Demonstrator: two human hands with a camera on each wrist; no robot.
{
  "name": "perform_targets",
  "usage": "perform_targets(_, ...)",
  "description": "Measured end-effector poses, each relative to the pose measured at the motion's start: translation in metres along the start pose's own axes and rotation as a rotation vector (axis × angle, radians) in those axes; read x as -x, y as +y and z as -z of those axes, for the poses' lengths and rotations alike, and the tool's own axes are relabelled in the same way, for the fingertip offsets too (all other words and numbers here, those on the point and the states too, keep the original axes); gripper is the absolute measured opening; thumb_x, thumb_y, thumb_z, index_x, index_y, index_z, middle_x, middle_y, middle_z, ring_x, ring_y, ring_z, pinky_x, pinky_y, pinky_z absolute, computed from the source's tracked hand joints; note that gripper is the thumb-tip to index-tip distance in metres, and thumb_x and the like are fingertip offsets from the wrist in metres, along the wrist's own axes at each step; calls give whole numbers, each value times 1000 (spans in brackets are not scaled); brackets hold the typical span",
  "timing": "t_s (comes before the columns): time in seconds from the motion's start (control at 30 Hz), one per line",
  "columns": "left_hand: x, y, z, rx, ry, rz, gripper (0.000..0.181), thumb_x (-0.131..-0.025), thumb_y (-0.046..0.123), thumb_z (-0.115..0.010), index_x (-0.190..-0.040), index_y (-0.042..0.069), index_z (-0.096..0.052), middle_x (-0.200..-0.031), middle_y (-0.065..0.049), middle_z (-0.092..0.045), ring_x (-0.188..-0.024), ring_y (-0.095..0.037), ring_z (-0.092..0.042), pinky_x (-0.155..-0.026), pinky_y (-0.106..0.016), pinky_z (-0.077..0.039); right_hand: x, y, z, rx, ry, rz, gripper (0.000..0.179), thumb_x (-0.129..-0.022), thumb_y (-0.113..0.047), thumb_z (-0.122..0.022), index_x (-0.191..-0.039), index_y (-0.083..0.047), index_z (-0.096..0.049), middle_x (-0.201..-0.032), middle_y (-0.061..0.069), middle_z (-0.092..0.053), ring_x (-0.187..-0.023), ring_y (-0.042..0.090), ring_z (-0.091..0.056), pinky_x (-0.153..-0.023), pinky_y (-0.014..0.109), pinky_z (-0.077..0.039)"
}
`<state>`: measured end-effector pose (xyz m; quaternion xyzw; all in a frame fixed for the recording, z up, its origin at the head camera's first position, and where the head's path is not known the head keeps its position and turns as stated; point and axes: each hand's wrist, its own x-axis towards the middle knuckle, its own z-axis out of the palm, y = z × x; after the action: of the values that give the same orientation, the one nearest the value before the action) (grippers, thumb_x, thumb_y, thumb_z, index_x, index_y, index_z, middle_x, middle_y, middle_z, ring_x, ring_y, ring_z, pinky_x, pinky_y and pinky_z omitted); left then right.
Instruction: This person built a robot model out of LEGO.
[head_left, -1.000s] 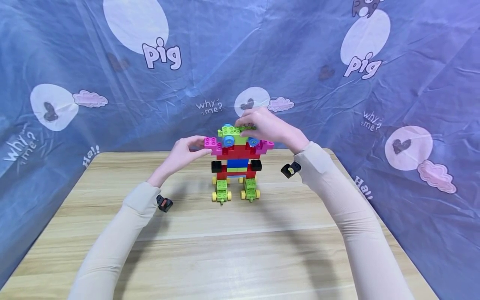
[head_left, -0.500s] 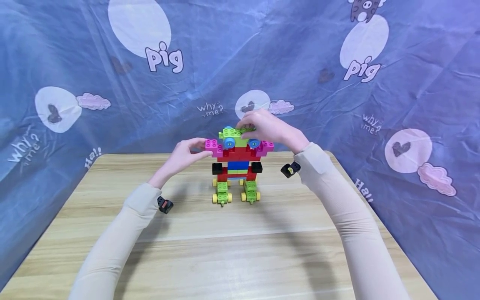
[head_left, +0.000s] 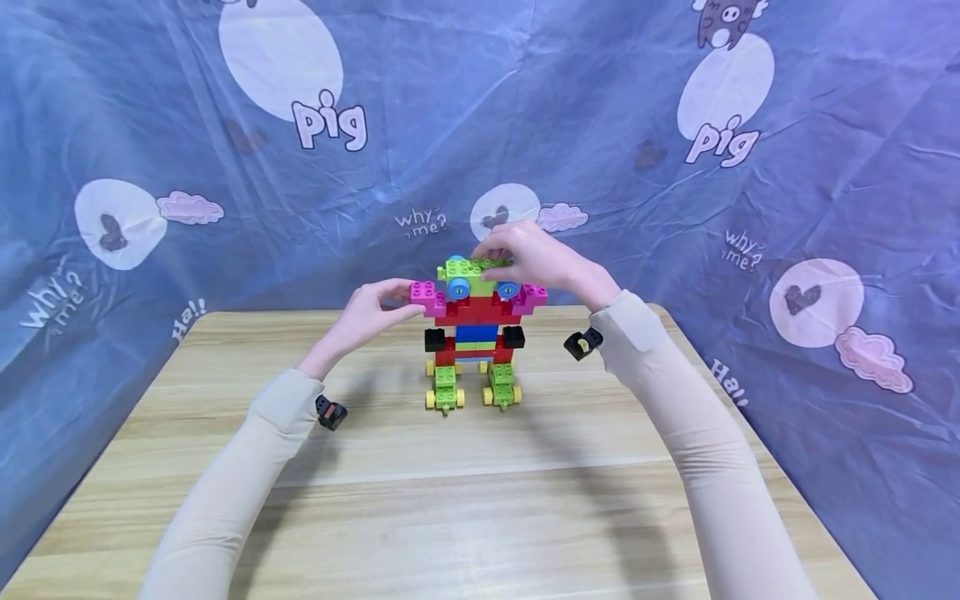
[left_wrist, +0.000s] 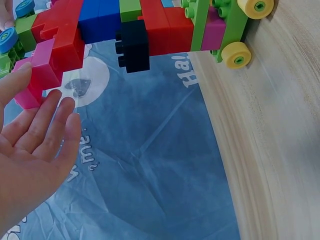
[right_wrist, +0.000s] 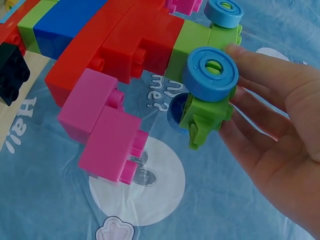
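Note:
A toy-brick robot figure (head_left: 476, 310) stands upright on the table on green feet (head_left: 446, 377) with yellow wheels. Its trunk is red and blue, with black bricks at the sides. My left hand (head_left: 363, 315) pinches the pink brick (left_wrist: 31, 92) at the end of the figure's left-side arm, thumb on one face and fingertips on the other. At the top, my right hand (head_left: 534, 257) grips the lime-green wheeled brick (right_wrist: 206, 114) that forms the head, its blue wheels (right_wrist: 210, 74) sticking out like eyes. Opposite, the other pink arm (right_wrist: 102, 127) extends untouched.
The wooden table (head_left: 450, 517) stretches from the figure toward me. Close behind the figure hangs a blue printed cloth (head_left: 420, 150), which also runs along both sides. Each sleeve carries a small black wrist camera (head_left: 330, 412).
The head view has tilted up slightly, so everything sits a little lower in it. Both hands keep their hold, and the figure stays in place.

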<state>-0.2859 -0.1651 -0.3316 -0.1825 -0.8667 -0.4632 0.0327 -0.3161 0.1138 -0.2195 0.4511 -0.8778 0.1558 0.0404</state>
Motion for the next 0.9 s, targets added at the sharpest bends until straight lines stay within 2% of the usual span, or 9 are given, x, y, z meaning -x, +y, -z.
perform_targets(0.3, 0, -3, 3, 1, 10, 3, 47, -89, 34, -74, -129, 10, -63, -117, -14, -72, -105, -30, -69, -93, -45, -57, -2, 0, -3, -7, 41, 42, 29, -87, -14, -76, -115, -5, -72, -110, 12, -74, -95, 22, -71, -89, 36, -59)
perform_targets(0.47, 1, -4, 4, -1, 15, 7, 49, -89, 34, -74, -130, 9, -62, -117, -14, -72, -105, -30, -69, -93, -45, -57, 1, 0, -2, -28, 74, 9, 30, -90, -18, -73, -118, -6, -71, -113, 11, -73, -95, 21, -70, -88, 36, -58)
perform_targets(0.63, 2, -3, 4, -3, 23, 6, 50, -90, 32, -74, -132, 8, -61, -118, -15, -71, -106, -30, -69, -93, -45, -57, 12, 3, 3, -36, 184, 2, 29, -93, -17, -70, -119, -5, -70, -112, 12, -74, -100, 23, -69, -95, 40, -56)
perform_targets(0.77, 4, -6, 4, 7, 38, -12, 50, -91, 32, -72, -134, 11, -60, -123, -13, -70, -106, -28, -69, -92, -44, -58, 27, 11, 4, -34, 319, 3, 27, -93, -14, -69, -119, -5, -70, -110, 11, -74, -99, 23, -69, -95, 41, -56)
perform_targets(0.9, 6, -11, 7, 31, 59, -36, 49, -95, 33, -67, -138, 12, -58, -131, -11, -67, -112, -28, -66, -93, -45, -57, 48, 22, -1, -22, 444, -46, 27, -94, -13, -67, -120, -6, -70, -110, 11, -73, -99, 23, -69, -94, 41, -57)
